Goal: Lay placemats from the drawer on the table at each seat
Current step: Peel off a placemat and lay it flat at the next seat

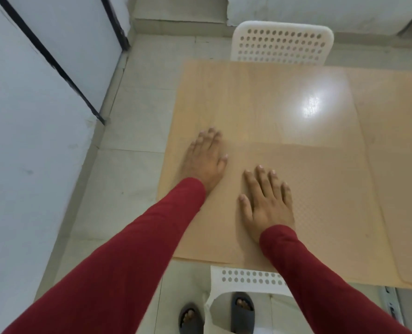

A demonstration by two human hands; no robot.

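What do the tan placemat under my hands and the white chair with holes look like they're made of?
Tan placemat: looks like flexible woven vinyl or plastic, matte, going by its fine grid texture. White chair with holes: likely moulded plastic, with a smooth, evenly perforated back.

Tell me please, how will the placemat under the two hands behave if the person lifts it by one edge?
The placemat looks thin and lies fully flat on the table, so it would probably bend and droop, not stay stiff. It seems light for its area. Its fine surface texture may grip somewhat, though the glossy tabletop could let it slide when the left hand and right hand push.
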